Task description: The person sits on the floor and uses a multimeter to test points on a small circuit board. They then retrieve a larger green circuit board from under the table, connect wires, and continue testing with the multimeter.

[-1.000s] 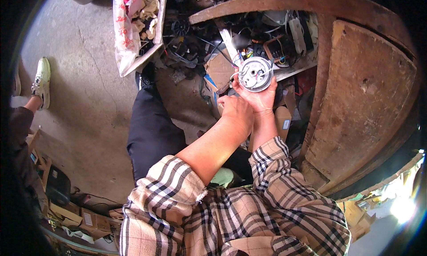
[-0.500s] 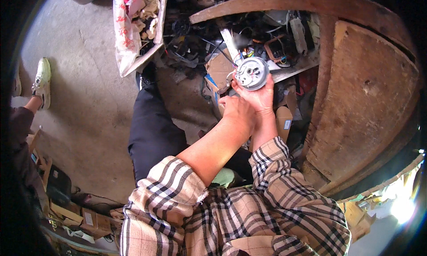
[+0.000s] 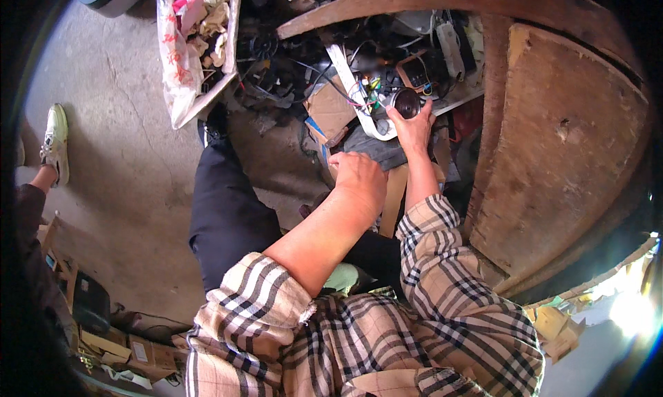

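Note:
My right hand [image 3: 414, 129] grips a round, cup-sized part [image 3: 406, 104] by its sides, thumb and fingers apart around it. Its dark, glossy face with a pale rim is turned up. Just past it lie small coloured wires and a white curved strip [image 3: 343, 71]. Lower and to the left, my left hand [image 3: 362, 179] is closed, its fingers curled under; whatever they may hold is hidden. It hovers near a dark grey flat piece [image 3: 373, 147] and a cardboard box [image 3: 329, 111].
A wooden frame with a worn panel [image 3: 566, 148] rises at the right. Cables and a small meter-like device [image 3: 413, 72] clutter the far side. A white box [image 3: 228, 86] with crumpled paper stands far left. Another person's shoe [image 3: 55, 145] is on the concrete floor [image 3: 117, 155].
My right hand has moved away from my left and turned the round part over, from its silver, holed side to its dark face. My left hand has shifted slightly nearer me.

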`<state>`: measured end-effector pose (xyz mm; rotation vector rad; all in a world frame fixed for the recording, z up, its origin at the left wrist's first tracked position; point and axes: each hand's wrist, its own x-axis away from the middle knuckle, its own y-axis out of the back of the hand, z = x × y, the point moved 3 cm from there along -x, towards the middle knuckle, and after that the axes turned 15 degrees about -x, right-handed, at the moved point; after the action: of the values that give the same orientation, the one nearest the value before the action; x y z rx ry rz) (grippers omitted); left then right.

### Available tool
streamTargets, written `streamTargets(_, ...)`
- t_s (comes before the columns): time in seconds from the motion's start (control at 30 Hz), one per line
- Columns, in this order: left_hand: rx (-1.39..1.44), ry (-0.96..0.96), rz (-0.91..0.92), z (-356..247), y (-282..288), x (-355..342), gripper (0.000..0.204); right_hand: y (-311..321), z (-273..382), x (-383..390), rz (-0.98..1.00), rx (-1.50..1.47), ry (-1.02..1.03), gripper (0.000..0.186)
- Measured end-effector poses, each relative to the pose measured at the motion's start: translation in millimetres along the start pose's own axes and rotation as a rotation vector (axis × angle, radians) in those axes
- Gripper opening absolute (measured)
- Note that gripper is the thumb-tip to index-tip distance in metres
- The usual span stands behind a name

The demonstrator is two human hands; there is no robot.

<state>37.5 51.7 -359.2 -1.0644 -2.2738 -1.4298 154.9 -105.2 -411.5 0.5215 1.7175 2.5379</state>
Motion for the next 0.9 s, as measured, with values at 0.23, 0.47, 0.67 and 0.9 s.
streamTargets(0.23, -0.002, 0.004, 0.000, -2, 2, 2, 0.028, -14, 2, -16, 0.108, 0.408, -0.024, 0.117)
streamTargets(0.47, 0.002, 0.017, -0.014, -3, -2, 2, 0.028, -6, 1, -56, -0.013, 0.210, -0.125, 0.087)
streamTargets(0.67, -0.018, 0.006, -0.027, -7, 0, 6, 0.027, -22, -17, -104, -0.118, 0.203, -0.284, 0.111)
streamTargets(0.9, 0.034, -0.010, 0.022, -6, 3, 1, 0.028, -54, 6, -131, -0.354, -0.121, -0.597, 0.144)
